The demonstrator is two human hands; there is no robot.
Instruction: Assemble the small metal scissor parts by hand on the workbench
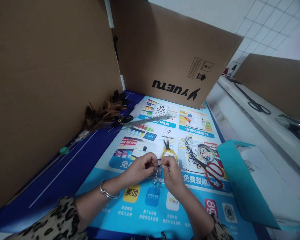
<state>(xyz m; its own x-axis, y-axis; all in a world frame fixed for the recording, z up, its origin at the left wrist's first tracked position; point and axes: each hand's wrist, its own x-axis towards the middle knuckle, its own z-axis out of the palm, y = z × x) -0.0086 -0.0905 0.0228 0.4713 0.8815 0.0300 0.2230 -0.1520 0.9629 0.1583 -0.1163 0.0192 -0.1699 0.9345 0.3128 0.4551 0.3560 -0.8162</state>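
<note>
My left hand [141,166] and my right hand [172,173] meet over the printed blue poster [150,206], fingers pinched together on a small piece of bent metal wire [159,165]. A string of linked wire pieces [156,180] hangs down from between them. My left wrist wears a silver bangle [107,192]. Yellow-handled pliers [168,150] lie just beyond my hands. Red-handled scissors [210,168] lie to the right of them.
A feather duster [102,115] lies at the left by the cardboard wall [52,83]. A bundle of straight wires [147,120] lies further back. A pile of small wire rings [192,146] and a round badge [206,152] sit near the scissors. A teal folder [242,186] stands at the right.
</note>
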